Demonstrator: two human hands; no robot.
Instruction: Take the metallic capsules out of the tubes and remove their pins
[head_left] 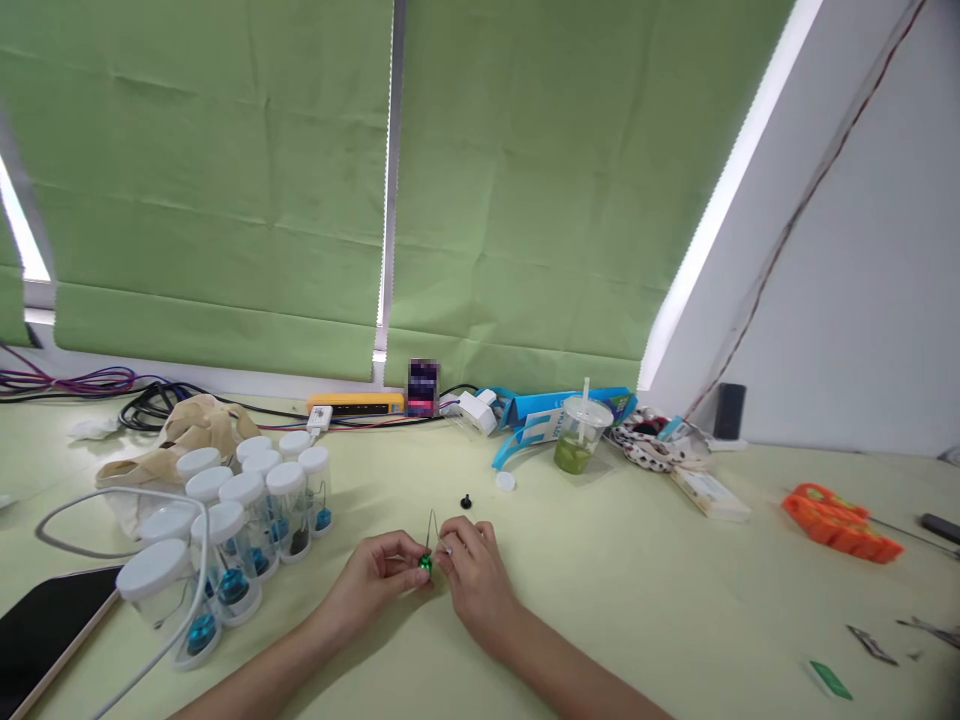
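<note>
My left hand [390,565] is closed, pinching a small shiny green metallic piece [425,563] between thumb and fingertips. A thin bent wire [431,525] rises from the green piece, peaks in a narrow bend and comes down toward my right hand [472,575]. The right fingers are closed around the wire's other end, where a small silvery bit shows; the rest of that end is hidden. Just beyond the hands a small black knob-like part [466,501] lies on the table [600,560]. A white round cap [505,481] sits a little farther back.
Several clear jars with white lids [242,488], holding blue pieces and wires, stand at left. A white cable [204,560] loops over them beside a dark tablet-like device [52,625]. Behind are a power strip [356,404] and a drink cup [579,440]; at right, an orange object [841,522].
</note>
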